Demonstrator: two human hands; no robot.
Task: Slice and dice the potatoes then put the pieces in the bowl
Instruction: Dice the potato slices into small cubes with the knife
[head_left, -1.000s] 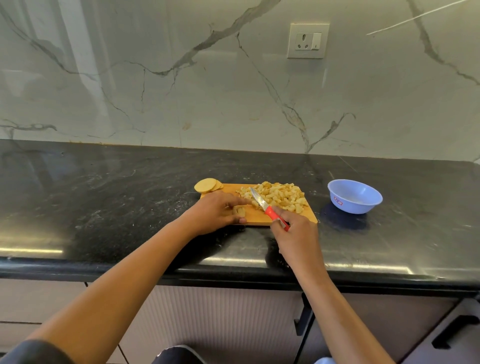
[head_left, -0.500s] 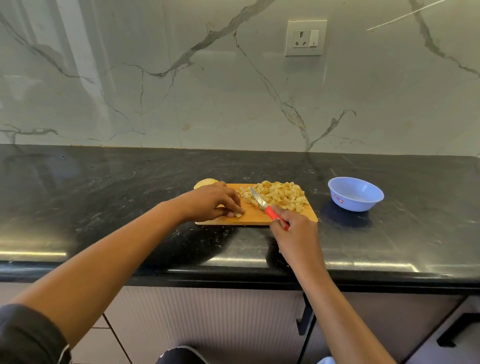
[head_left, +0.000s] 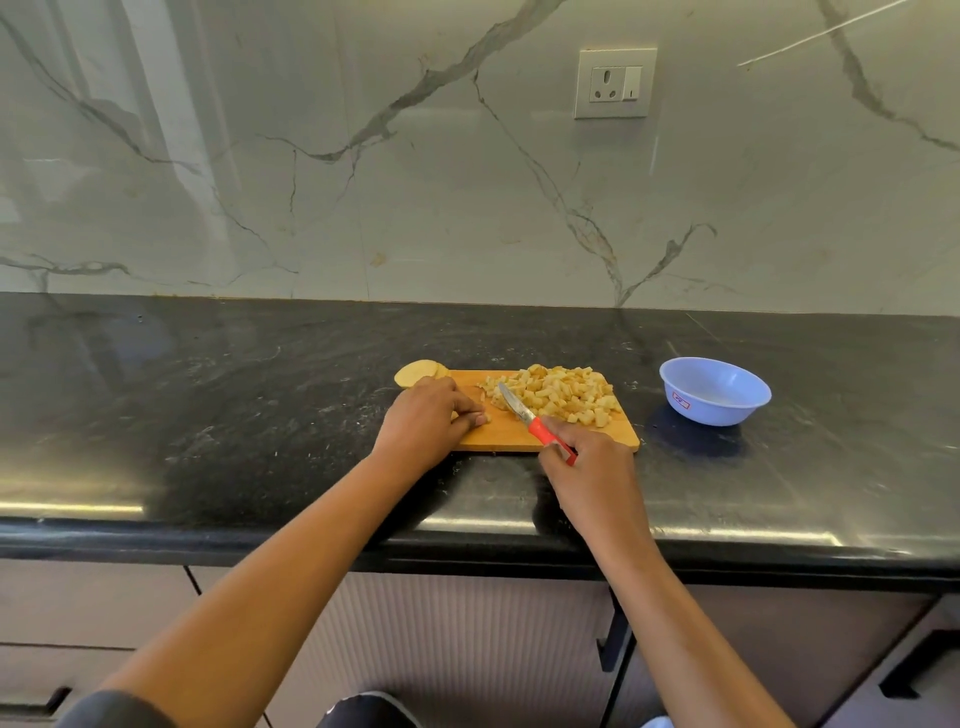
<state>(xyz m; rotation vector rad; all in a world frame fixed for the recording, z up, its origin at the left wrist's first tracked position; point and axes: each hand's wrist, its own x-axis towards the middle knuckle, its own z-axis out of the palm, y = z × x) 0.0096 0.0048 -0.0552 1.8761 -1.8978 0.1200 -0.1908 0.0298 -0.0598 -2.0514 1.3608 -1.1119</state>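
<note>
A wooden cutting board (head_left: 511, 436) lies on the black counter with a heap of diced potato (head_left: 558, 394) on its right half. Round potato slices (head_left: 415, 372) sit at the board's far left corner. My left hand (head_left: 423, 423) rests on the board's left part, its curled fingertips holding small potato pieces (head_left: 484, 417). My right hand (head_left: 589, 470) grips the red handle of a small knife (head_left: 514, 405), whose blade points toward the heap's left edge. An empty light blue bowl (head_left: 714, 389) stands to the right of the board.
The black stone counter (head_left: 208, 415) ends at a marble wall with a socket (head_left: 615, 83). The counter's front edge runs just below my wrists, with cabinet fronts and dark handles (head_left: 613, 639) beneath.
My left hand has shifted slightly on the board, still holding the small pieces. The knife and my right hand have barely moved. The camera view has dipped a little.
</note>
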